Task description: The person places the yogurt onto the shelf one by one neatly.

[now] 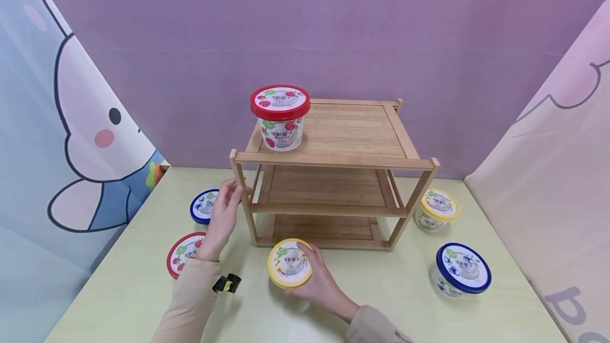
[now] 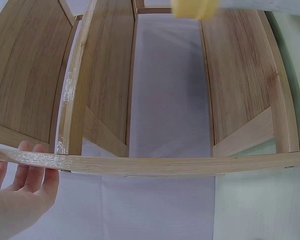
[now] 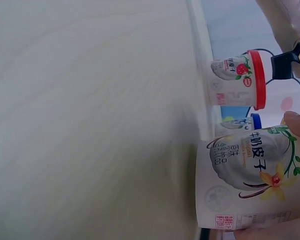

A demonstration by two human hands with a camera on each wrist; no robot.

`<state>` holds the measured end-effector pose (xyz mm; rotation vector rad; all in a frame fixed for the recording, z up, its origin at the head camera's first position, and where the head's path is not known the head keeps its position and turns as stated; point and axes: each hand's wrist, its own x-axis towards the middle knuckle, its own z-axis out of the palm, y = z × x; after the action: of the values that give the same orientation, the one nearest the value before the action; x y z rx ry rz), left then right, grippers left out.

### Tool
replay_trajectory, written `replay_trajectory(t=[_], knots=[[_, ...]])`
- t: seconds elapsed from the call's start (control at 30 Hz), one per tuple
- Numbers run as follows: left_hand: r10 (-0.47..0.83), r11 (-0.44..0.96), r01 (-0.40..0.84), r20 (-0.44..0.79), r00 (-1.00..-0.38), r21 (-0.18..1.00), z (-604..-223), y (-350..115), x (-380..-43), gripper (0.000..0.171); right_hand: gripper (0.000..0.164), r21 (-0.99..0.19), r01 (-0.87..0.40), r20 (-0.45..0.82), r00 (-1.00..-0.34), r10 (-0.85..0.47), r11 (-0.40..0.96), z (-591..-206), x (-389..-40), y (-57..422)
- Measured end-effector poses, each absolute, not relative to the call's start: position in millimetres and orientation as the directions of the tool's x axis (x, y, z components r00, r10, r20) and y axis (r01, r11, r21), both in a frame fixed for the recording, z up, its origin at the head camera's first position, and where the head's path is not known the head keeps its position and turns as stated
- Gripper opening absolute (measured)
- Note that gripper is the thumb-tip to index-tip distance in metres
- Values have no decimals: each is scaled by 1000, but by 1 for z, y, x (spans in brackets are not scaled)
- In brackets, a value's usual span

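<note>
My right hand (image 1: 320,282) grips a yellow-lidded paper tub (image 1: 289,262) in front of the wooden shelf rack (image 1: 329,160). Thumb and fingers lie on either side of it, just under the lid. In the right wrist view the tub's vanilla-flower label (image 3: 255,175) shows, its base close over the table. At the rack's front left post (image 2: 155,166) my left hand (image 1: 227,206) has its fingers bent around the wood near the top, as the left wrist view shows. A red-lidded strawberry tub (image 1: 280,118) stands upright on the top board's left side.
Left of the rack stand a blue-lidded tub (image 1: 204,206) and a red-lidded tub (image 1: 185,254), both partly hidden by my left arm. On the right are a yellow-lidded tub (image 1: 436,209) and a nearer blue-lidded tub (image 1: 461,270). Purple cloth (image 1: 314,25) hangs behind the table.
</note>
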<state>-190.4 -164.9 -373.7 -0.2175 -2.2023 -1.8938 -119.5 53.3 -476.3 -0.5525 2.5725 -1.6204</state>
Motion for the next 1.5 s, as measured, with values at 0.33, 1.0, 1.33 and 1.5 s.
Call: replay_trajectory(t=[0.33, 1.0, 1.33, 1.5], knots=[[-37, 150, 279, 287, -957, 949, -375, -165, -190, 38, 95, -875, -273, 145, -936, -321, 401, -449, -116, 64], [-29, 152, 272, 279, -960, 950, -374, -166, -190, 36, 93, -839, -282, 176, -950, -259, 465, -370, -105, 95], [-21, 149, 271, 277, -961, 951, -372, -166, -190, 36, 91, -786, -374, 270, -924, -270, 493, -331, -104, 113], [-19, 146, 269, 274, -961, 952, -373, -166, -190, 36, 88, -777, -395, 287, -915, -284, 490, -319, -107, 122]])
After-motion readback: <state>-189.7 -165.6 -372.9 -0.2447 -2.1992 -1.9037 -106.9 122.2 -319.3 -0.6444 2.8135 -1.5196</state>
